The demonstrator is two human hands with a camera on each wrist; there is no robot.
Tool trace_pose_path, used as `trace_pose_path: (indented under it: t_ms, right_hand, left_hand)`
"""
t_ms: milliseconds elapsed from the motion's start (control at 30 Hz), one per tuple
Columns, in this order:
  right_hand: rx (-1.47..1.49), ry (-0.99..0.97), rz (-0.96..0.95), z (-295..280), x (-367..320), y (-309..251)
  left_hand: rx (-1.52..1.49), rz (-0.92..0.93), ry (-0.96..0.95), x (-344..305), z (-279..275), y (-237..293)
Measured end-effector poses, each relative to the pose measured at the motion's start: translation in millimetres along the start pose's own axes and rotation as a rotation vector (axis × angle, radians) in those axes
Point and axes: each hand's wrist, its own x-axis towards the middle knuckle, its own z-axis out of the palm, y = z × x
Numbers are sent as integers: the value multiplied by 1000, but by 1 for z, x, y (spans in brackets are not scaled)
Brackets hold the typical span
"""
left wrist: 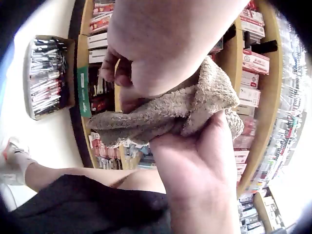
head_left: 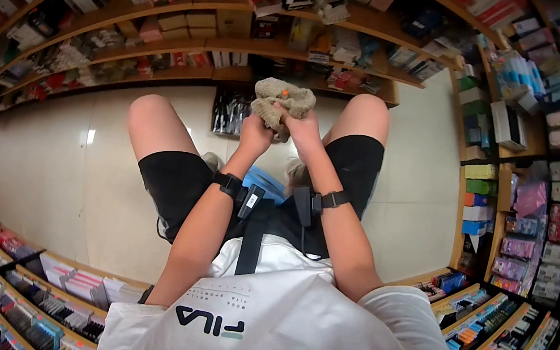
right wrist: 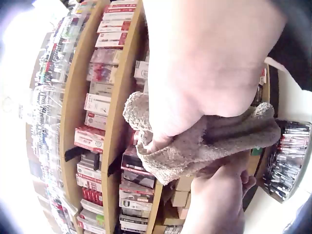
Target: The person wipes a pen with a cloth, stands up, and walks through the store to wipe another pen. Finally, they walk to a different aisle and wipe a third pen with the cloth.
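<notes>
A greyish-beige fuzzy cloth, bunched and folded, is held up between both hands in front of the knees; a small orange spot shows on it in the head view. My left hand grips its left part, and my right hand grips the right. From the left wrist, the cloth stretches between my left hand above, some fingers curled, and my right hand below. In the right wrist view my right hand pinches a fold of the cloth, its thumb partly hidden; my left hand is underneath.
A box of pens stands on the tiled floor by the front shelves, which hold many boxed goods. More stocked shelves rise at the right, with racks of pens behind. Something blue lies between the legs.
</notes>
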Motion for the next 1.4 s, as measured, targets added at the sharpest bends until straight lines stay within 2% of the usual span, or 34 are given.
trace_pose_path:
  t_ms: [67,133,167,200,233,267,300,367,467,500,567,600,667,733,800,833,867,900,967,1000,1033,1067,1100,1167,1200,1267,1300,1367,1400]
  right_hand:
    - [-54,73,55,-5,-8,-15]
    - [-44,113,-32,-12,-19,-16]
    - [-54,140,-160,-16,-21,-12]
    - [-90,170,-186,-20,-25,-14]
    - [-124,202,-208,-25,-32,-16]
    - [-99,242,-209,-29,-39,-18]
    - [-71,277,-208,-35,-45,-22]
    - [85,340,-183,-40,-58,-36]
    - [196,356,-143,-48,-67,-53]
    - [251,345,-149,-52,-66,-56]
    - [281,332,-244,-51,-72,-77]
    - [303,312,-238,-51,-67,-87]
    - [294,304,-213,-58,-46,-83]
    - [189,296,-245,-59,-27,-81]
    - [499,148,-170,-48,-11,-97]
    - [457,166,-62,-40,-1,-113]
    - [331,184,-73,-39,18,-101]
    - [246,104,-48,-37,31,-116]
    - [205,54,62,-45,66,-107]
    - [16,-73,53,-58,75,-134]
    - [-173,-206,29,-75,92,-166]
    - [-372,-145,-56,-86,105,-174]
    - [-463,-209,-147,-101,114,-197]
    - [-454,-156,-304,-123,123,-224]
    - [-411,-109,-298,-133,120,-246]
    - [-331,-31,-292,-152,105,-294]
    - [-236,-27,-179,-163,97,-315]
    - [-49,-33,43,-178,74,-350]
    - [95,5,43,-181,64,-364]
  left_hand:
    - [-108,64,-29,0,4,6]
    - [-145,202,-35,3,18,1]
    - [-152,313,0,-1,16,11]
    - [-154,428,105,-2,21,20]
    - [-141,503,44,0,24,24]
    - [-111,372,-38,-8,22,35]
    - [-163,359,-92,-13,13,51]
    - [-147,415,-191,-8,27,43]
    - [-271,290,-313,-22,-7,94]
    - [-301,335,-287,-22,-10,98]
    - [-440,292,-347,-21,-10,98]
    - [-462,282,-365,-26,-33,123]
    - [-404,264,-357,-21,-54,135]
    - [-569,132,-336,-10,-64,142]
    - [-622,86,-345,8,-73,149]
    - [-556,20,-369,19,-77,150]
    - [-621,15,-332,32,-68,146]
    - [-687,-1,-296,45,-60,145]
    - [-165,-2,-388,74,-90,184]
    - [-457,-16,-287,76,-78,173]
    - [-396,-16,-285,83,-78,166]
    - [-335,-16,-284,89,-79,160]
    - [-565,-293,-348,94,-89,203]
    - [-434,-258,-409,101,-95,203]
    - [-372,-232,-439,105,-99,212]
    - [-178,-28,-415,115,-107,272]
    - [-84,75,-393,118,-108,305]
    - [-121,85,-389,123,-110,370]
    - [-116,80,-414,128,-114,412]
